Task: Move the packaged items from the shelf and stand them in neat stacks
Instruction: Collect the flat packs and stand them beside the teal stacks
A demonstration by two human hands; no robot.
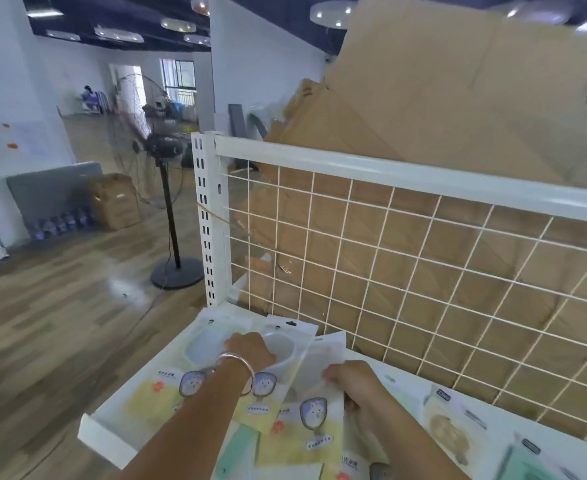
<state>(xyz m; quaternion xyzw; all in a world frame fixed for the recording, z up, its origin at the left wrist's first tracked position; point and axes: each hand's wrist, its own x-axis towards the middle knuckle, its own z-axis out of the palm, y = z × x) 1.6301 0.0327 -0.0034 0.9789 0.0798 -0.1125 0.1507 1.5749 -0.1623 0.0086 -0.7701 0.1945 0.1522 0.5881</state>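
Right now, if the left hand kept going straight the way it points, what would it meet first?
The left hand lies on a package; beyond it, probably the wire grid, though depth is unclear.

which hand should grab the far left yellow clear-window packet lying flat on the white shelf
Left. The left hand lies on the middle yellow packet, next to the far-left packet; the right hand pinches the rightmost packet, farther away.

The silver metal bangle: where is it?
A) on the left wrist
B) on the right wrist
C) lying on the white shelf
A: the silver metal bangle circles the wrist behind the left hand; the right hand, pinching a clear plastic package, has a bare wrist.
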